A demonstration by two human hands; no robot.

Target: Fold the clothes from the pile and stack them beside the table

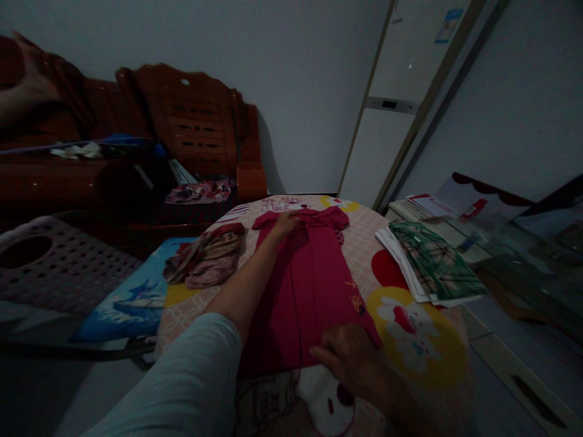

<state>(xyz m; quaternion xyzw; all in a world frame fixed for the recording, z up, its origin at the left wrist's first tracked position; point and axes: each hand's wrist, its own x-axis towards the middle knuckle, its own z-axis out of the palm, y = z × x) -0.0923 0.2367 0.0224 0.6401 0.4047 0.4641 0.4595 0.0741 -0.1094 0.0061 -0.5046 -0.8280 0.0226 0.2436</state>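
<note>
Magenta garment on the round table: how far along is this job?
Looks done: the green checked cloth lies flat over white cloth. In hand: the magenta garment is laid out lengthwise, left hand at its far end, right hand by its near edge. Probably left: making it compact, perhaps also tidying the crumpled cloths.

Glossy, carved wood forms the bench [186, 124], while the magenta garment [314, 285] is smooth, matt cloth.

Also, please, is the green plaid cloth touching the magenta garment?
Apart: the head view shows patterned tablecloth between the green plaid cloth and the magenta garment.
</note>
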